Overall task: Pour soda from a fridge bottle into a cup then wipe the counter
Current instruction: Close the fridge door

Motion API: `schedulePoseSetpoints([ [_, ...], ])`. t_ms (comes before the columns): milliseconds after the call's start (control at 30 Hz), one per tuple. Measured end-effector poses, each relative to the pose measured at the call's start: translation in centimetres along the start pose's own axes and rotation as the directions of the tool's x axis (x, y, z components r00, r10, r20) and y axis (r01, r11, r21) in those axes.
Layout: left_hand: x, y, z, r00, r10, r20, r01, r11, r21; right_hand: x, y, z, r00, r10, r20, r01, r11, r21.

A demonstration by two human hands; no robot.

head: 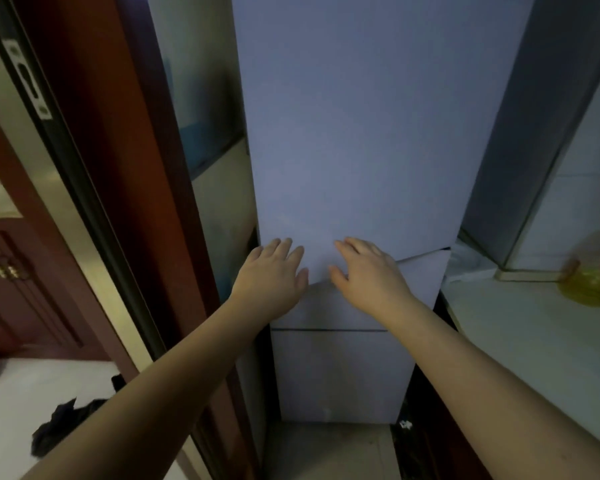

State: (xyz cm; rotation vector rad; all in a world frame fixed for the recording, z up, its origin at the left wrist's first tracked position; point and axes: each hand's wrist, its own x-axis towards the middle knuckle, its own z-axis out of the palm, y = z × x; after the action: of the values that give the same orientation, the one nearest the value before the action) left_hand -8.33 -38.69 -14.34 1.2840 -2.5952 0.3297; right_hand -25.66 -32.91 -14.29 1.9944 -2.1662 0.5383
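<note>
One upright fridge (354, 140) faces two flat, unclenched hands, left (271, 271) and right (369, 271), side by side on its door, grasping nothing.

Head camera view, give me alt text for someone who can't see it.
Two bare hands, the left hand and right hand, lie flat and empty on the pale blue fridge, at the seam where a middle door looks slightly ajar. A white counter with a yellowish bottle stands to the right.

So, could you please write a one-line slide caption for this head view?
Both open hands, left and right, reach the fridge at its door seam, beside the counter.
</note>
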Motion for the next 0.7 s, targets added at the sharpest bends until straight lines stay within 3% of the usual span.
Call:
schedulePoseSetpoints([
  [233, 5.3, -2.8, -0.8, 0.975, 0.08, -0.209, -0.089, 0.995, -0.037, 6.5, -0.4, -0.7, 0.991, 0.01, -0.135, -0.011, 1.0, -0.007],
  [367, 8.4, -3.5, -0.1, 0.94, 0.144, -0.309, -0.125, 0.989, 0.078, 9.8, 0.3, 0.5, 0.962, -0.01, -0.274, 0.01, 1.0, -0.002],
  [533, 10.8, -4.3, 1.6, 0.887, 0.139, -0.44, -0.071, 0.983, 0.169, 13.0, 1.8, 1.4, 0.921, -0.037, -0.388, 0.009, 0.997, -0.072],
  [700, 12.6, -4.8, 3.1, 0.874, 0.076, -0.479, 0.027, 0.978, 0.205, 15.9, 4.0, 2.2, 0.895, -0.042, -0.444, 0.019, 0.998, -0.056],
])
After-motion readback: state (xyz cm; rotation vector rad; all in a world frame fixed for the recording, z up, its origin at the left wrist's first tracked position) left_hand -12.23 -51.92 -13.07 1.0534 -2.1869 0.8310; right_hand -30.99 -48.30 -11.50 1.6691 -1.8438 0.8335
